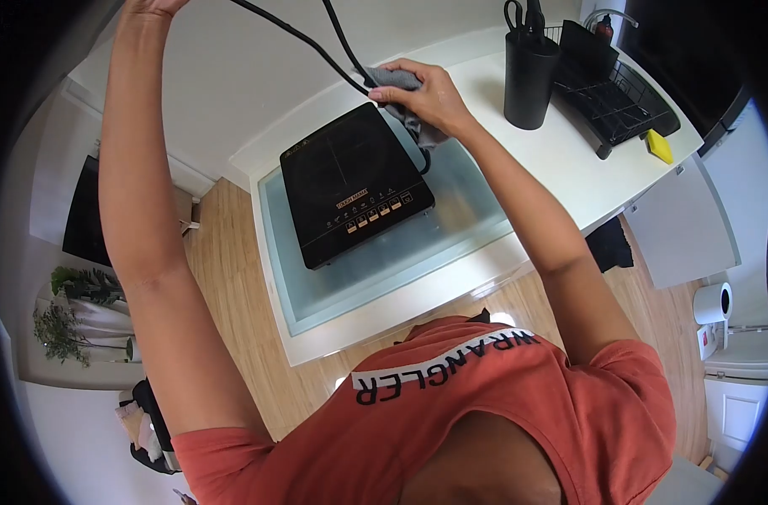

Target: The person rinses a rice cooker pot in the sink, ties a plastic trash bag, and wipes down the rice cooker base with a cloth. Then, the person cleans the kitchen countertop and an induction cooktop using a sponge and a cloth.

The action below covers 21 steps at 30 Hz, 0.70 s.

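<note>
My right hand [426, 97] is closed on a grey cloth [401, 80], with the black power cord [291, 32] passing through or against it. Two stretches of that cord run up and out of the top of the view. Below the cloth, a lower piece of cord loops at the side of a black induction cooktop [346, 172], which sits slightly turned on a frosted glass panel [384, 269]. Raised high at the top left is my left hand [155, 7]; only its wrist end shows, and its fingers are cut off by the frame.
Right of the cooktop, a black knife holder [531, 84] with handles sticking out stands on the white counter [485, 139]. Beyond it are a black dish rack [611, 101] and a yellow sponge [658, 147]. A cabinet door [678, 219] hangs open below.
</note>
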Each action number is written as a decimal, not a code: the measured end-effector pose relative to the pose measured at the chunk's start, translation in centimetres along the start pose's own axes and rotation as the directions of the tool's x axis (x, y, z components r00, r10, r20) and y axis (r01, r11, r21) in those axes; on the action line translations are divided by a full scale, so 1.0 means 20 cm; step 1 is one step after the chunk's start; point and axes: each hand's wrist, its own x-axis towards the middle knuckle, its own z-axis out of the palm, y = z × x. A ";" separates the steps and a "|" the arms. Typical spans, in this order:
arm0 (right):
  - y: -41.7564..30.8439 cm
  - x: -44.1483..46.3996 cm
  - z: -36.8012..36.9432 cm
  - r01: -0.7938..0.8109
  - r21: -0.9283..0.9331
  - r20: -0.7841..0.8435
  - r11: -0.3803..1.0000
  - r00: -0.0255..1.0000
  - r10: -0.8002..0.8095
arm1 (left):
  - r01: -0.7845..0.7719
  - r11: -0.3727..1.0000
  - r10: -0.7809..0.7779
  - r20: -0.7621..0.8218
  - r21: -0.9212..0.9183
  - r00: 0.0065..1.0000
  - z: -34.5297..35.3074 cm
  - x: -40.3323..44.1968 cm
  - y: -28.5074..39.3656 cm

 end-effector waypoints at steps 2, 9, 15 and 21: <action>0.03 0.04 -0.03 -0.172 0.065 0.116 0.983 0.980 0.164 | -0.149 0.887 0.142 0.049 0.436 0.989 0.20 -0.11 -0.12; 0.10 -0.01 -0.30 0.105 -0.381 -0.357 0.919 0.900 -0.251 | -0.239 0.304 0.307 0.142 0.922 0.941 0.40 -0.27 -0.51; 0.29 -0.13 -0.44 -0.048 -0.562 -0.456 0.825 0.851 -0.261 | -0.084 0.441 0.106 0.041 0.894 0.994 0.31 -0.24 -0.72; 0.43 -0.25 -0.50 -0.117 -0.616 -0.417 0.779 0.888 -0.196 | 0.151 0.746 -0.120 -0.092 0.649 0.988 0.15 -0.17 -1.05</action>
